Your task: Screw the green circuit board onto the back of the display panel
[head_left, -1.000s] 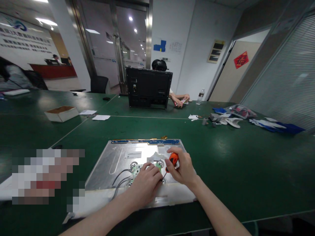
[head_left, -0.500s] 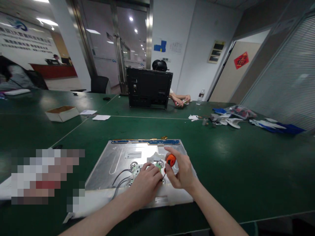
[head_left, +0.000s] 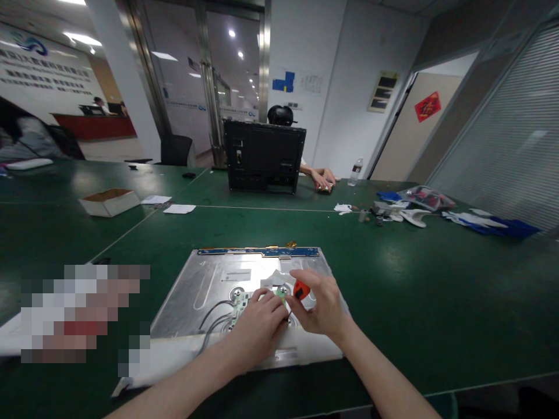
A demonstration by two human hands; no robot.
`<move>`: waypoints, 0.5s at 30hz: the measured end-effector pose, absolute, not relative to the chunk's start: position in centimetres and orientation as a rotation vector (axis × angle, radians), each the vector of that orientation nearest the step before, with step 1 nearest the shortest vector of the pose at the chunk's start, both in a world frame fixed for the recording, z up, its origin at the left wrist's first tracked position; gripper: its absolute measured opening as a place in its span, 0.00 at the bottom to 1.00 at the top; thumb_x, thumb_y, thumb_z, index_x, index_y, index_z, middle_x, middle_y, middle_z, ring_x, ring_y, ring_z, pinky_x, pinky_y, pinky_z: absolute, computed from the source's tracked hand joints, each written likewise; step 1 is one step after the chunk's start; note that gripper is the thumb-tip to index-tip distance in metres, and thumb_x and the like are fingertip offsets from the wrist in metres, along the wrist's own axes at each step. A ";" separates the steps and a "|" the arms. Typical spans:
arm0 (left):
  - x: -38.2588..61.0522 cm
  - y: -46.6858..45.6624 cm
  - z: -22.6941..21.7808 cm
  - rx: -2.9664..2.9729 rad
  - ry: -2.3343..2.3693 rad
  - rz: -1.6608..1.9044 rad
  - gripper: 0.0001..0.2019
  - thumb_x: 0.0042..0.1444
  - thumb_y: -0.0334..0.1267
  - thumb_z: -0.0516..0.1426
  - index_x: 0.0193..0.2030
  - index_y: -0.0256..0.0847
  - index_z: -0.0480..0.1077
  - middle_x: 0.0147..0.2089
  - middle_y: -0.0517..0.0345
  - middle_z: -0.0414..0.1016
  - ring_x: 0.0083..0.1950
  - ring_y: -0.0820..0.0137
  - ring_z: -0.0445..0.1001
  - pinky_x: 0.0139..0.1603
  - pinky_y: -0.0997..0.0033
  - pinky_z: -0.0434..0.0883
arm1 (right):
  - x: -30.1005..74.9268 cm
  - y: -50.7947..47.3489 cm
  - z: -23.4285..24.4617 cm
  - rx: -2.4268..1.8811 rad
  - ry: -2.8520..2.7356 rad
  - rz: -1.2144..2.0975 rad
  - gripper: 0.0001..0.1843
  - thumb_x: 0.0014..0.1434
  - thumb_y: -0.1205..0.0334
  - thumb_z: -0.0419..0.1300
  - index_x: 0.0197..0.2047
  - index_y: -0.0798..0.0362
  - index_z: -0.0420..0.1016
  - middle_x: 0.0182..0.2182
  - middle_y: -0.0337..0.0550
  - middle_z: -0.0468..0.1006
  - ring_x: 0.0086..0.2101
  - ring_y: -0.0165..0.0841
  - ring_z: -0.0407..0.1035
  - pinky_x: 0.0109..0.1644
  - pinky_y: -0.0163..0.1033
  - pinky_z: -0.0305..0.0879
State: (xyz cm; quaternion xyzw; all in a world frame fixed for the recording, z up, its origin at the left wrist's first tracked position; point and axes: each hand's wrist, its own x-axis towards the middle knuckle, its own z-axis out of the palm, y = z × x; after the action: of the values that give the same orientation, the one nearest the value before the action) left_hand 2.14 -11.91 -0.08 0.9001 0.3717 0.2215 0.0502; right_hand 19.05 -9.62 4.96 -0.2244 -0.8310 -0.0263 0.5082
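A flat silver display panel lies back side up in front of me, with a blue circuit strip along its far edge. On its middle sits a small green circuit board, wires running from it to the left. My left hand rests over this board, fingers curled and pressed together; whatever is beneath them is hidden. Between thumb and fingers, my right hand grips the orange and black handle of a screwdriver. Its shaft slants down beside my left fingertips, and the tip is hidden.
Across the green table stands a black monitor casing, a person behind it. A white box and papers lie left. A bottle, metal parts and bags are at right. A pixelated patch covers the lower left.
My right hand has turned a little, its fingers closing lower around the screwdriver, whose handle has tilted slightly left. My left hand stays put. The other person's hands have shifted together on the table.
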 end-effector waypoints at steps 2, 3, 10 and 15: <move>2.2 -11.9 0.0 2.746 1.128 0.670 0.08 0.60 0.31 0.52 0.42 0.42 0.71 0.42 0.54 0.73 0.46 0.63 0.69 0.56 0.54 0.60 | 19.1 -9.8 5.3 -0.523 -2.023 -0.024 0.26 0.56 0.66 0.52 0.58 0.51 0.58 0.29 0.40 0.72 0.27 0.32 0.67 0.28 0.38 0.64; 2.2 -11.9 0.1 2.747 1.130 0.666 0.07 0.61 0.31 0.52 0.41 0.41 0.71 0.41 0.54 0.73 0.46 0.63 0.69 0.56 0.54 0.60 | 19.1 -9.9 5.5 -0.511 -2.031 -0.002 0.27 0.56 0.67 0.51 0.60 0.52 0.57 0.30 0.42 0.72 0.28 0.33 0.68 0.29 0.38 0.65; 2.2 -11.9 0.0 2.731 1.140 0.662 0.08 0.60 0.31 0.51 0.41 0.41 0.71 0.42 0.53 0.73 0.46 0.62 0.69 0.56 0.54 0.60 | 19.0 -10.0 5.5 -0.528 -2.001 -0.048 0.28 0.55 0.69 0.51 0.60 0.52 0.57 0.29 0.41 0.72 0.26 0.32 0.67 0.27 0.37 0.64; 2.2 -11.9 -0.2 2.728 1.141 0.687 0.08 0.61 0.32 0.52 0.41 0.41 0.71 0.42 0.53 0.73 0.47 0.62 0.69 0.56 0.54 0.61 | 18.8 -9.7 4.9 -0.547 -1.964 -0.126 0.25 0.56 0.67 0.56 0.56 0.49 0.59 0.26 0.36 0.71 0.24 0.30 0.65 0.25 0.34 0.61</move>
State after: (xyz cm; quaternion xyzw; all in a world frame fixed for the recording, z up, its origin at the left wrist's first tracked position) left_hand 2.18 -11.93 -0.16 0.8974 0.3753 0.2259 0.0528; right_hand 18.81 -9.71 4.86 -0.2285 -0.8201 -0.0527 0.5220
